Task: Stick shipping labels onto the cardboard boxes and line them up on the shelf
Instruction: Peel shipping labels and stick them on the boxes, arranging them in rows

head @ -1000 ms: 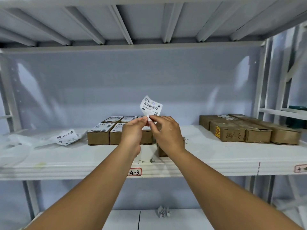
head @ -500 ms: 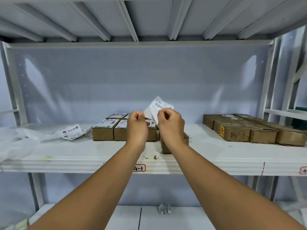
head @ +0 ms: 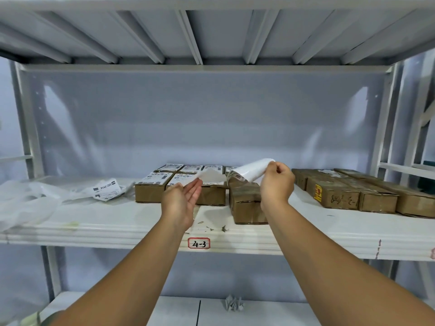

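Observation:
My right hand pinches a white shipping label, curled with its blank side toward me, just above a bare cardboard box on the white shelf. My left hand is held out with straight fingers, palm turned right. A thin translucent backing sheet hangs at its fingertips; I cannot tell whether the fingers hold it. Left of the bare box, several labelled boxes stand in two tidy rows.
A loose plastic bag with printed labels lies at the shelf's left. Several unlabelled brown boxes sit at the right. Paper scraps lie near the front edge above the tag "4-3". A crumpled paper rests on the lower shelf.
My hands were together, both pinching the label. They have parted: the right one kept the label, the backing came away to the left, and the left hand's fingers straightened.

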`<state>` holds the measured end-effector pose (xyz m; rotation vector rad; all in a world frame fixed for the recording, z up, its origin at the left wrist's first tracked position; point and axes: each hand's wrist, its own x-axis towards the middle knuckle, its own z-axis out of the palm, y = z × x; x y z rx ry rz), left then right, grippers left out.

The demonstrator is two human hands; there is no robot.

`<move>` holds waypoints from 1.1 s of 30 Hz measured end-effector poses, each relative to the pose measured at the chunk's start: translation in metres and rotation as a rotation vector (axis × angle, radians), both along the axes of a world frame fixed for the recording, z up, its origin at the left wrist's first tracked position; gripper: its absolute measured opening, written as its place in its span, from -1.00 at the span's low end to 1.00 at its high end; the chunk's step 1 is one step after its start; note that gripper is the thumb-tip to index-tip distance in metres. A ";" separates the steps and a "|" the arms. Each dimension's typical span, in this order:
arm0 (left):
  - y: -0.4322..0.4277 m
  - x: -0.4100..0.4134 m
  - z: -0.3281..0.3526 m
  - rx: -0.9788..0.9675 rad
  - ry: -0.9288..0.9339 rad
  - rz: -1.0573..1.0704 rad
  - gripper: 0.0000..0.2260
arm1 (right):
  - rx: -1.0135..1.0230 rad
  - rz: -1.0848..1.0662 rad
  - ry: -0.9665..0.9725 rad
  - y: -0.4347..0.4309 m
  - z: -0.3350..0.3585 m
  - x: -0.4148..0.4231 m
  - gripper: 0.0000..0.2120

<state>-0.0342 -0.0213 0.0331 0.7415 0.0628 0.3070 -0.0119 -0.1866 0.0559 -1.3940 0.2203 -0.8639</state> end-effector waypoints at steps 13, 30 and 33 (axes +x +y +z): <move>0.031 0.007 -0.005 0.103 -0.109 0.211 -0.83 | -0.259 0.069 -0.253 0.030 0.009 -0.006 -0.86; 0.156 0.002 -0.024 1.085 0.028 0.909 -0.72 | -0.804 0.377 -0.231 0.191 -0.017 -0.005 -0.72; 0.196 0.000 -0.031 1.319 0.096 0.964 -0.54 | -0.838 0.467 -0.241 0.215 -0.022 -0.002 -0.69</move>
